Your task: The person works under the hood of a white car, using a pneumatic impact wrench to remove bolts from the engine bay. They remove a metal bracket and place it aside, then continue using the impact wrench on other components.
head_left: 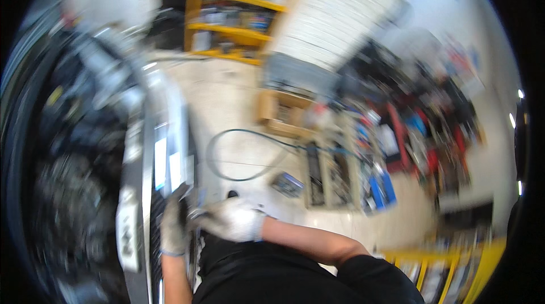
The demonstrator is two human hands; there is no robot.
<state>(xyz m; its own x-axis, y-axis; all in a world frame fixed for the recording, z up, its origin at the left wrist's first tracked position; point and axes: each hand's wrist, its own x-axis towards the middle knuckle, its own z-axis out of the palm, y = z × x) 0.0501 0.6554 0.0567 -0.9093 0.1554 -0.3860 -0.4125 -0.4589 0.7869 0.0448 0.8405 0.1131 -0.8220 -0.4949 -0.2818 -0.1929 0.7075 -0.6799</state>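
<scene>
Both hands wear pale, stained gloves and are blurred by motion. My left hand (175, 221) is at the inner edge of a car's front end (170, 162), by its bright bumper trim, its dark fingertips pointing forward. My right hand (230, 220) reaches left from my body, its fingers beside or touching my left hand. The blur hides whether either hand holds something. The open engine bay (76, 184) fills the left of the view.
Yellow shelving (230, 31) stands at the back. On the floor lie a looped hose (238, 179), a cardboard box (272, 111), a tool case (315, 184), a blue tray (383, 190) and heaped tools (414, 145). A yellow rack (448, 258) is at lower right.
</scene>
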